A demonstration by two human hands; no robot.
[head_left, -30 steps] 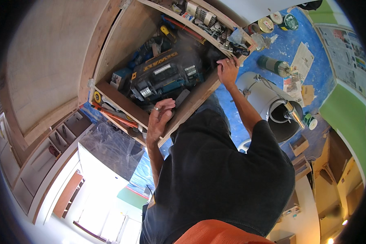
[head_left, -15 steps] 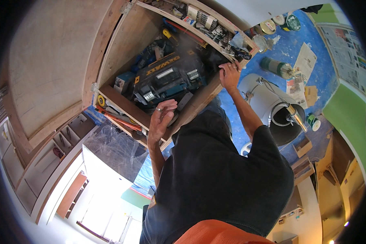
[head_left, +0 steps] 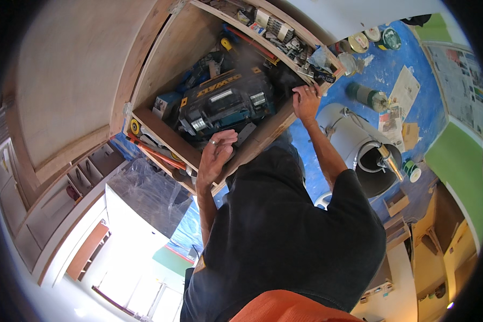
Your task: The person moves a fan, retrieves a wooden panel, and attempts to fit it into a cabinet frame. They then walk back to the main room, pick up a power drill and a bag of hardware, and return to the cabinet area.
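Observation:
An open wooden tool chest stands in front of me, its lid tipped back at the left. Inside lies a large black toolbox with yellow lettering and metal latches. My left hand, a ring on one finger, is held at the chest's near left corner. Its fingers are stretched out with nothing in them, though I cannot tell whether it touches the wood. On the right, my right hand rests at the front rim near the right corner, fingers loosely bent and apart. A yellow-handled tool lies behind the toolbox.
A narrow side tray holds small hardware; another compartment holds a tape roll. To the right, a grey cylindrical tank with a brass torch lies on blue sheeting, near a green cylinder, newspaper and paint cans.
The whole view has shifted slightly. Both hands keep nearly the same places at the chest, and nothing has been picked up or put down.

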